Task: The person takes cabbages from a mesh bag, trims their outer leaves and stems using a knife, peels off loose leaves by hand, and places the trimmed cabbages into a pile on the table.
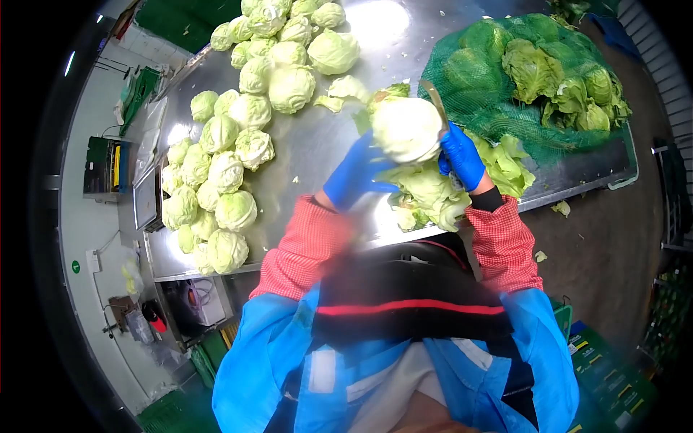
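Observation:
A pale, trimmed cabbage [408, 131] is raised over the near edge of the metal table. My left hand [357, 173], in a blue glove and smeared by motion, cradles it from the left and below. On the other side, my right hand [462, 157], also gloved in blue, grips a knife [435, 101] whose blade stands up along the cabbage's right side. Loose outer leaves [429, 195] lie in a heap beneath the cabbage and between my hands. More green leaves [505, 166] are just right of my right hand.
Several trimmed cabbages [224, 173] are gathered along the left and far side of the metal table [289, 195]. A green net bag [462, 83] with cabbages and leaves fills the far right. Leaf scraps [346, 88] lie beyond my hands. Green crates [606, 382] stand at lower right.

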Demonstrator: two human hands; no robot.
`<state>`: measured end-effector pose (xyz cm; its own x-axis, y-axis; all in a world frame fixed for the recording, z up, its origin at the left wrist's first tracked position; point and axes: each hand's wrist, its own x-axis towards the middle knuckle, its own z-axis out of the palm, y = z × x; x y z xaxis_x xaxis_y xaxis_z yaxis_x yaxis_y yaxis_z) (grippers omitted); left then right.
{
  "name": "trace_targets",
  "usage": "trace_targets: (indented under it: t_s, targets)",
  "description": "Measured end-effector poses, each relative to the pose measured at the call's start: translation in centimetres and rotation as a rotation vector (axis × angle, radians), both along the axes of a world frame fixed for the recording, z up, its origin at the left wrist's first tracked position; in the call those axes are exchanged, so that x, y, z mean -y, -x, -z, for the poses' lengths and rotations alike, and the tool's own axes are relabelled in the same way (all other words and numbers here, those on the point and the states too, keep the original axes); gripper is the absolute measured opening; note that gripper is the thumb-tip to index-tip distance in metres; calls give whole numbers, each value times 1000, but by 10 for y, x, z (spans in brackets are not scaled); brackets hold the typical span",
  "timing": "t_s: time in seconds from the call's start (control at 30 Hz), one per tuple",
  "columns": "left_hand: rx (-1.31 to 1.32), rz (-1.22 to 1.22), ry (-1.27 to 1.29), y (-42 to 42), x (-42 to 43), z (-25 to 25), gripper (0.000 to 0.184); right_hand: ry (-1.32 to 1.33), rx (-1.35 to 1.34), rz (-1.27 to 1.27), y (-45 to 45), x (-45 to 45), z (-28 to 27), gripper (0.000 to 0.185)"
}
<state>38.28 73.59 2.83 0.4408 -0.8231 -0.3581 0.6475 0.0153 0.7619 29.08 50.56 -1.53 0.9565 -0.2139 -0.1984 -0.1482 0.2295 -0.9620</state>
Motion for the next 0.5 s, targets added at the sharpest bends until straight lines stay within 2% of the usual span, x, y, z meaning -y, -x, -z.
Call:
trace_targets:
  t_s: [0.03,0.1,0.13,0.17,0.23,0.27,0.37,0.4,0.5]
  targets:
    - [193,-58,-40,-2,2,-1,79,-245,-12,7,1,1,7,49]
    - [580,-184,-128,-8,4,-1,79,-393,-112,31,-3,-8,38,46]
    - [472,-248,-75,-6,9,-9,78,-467,-158,39,-8,-14,40,48]
    - [425,-266,3,-10,13,-2,77,-361,-85,28,-8,-25,41,49]
    - [321,-301,155,-15,14,21,74,-161,26,-69,-5,-37,8,49]
    - [109,-300,167,-14,9,25,72,-125,-21,-74,-5,-37,-1,45]
    - [-379,-293,453,2,5,3,67,63,-26,-116,-5,-35,-10,39]
    - [-228,-378,263,8,11,-11,71,129,-45,-92,-6,-39,-25,35]
    - [-351,-339,416,4,5,6,72,267,-7,7,-10,-49,-34,40]
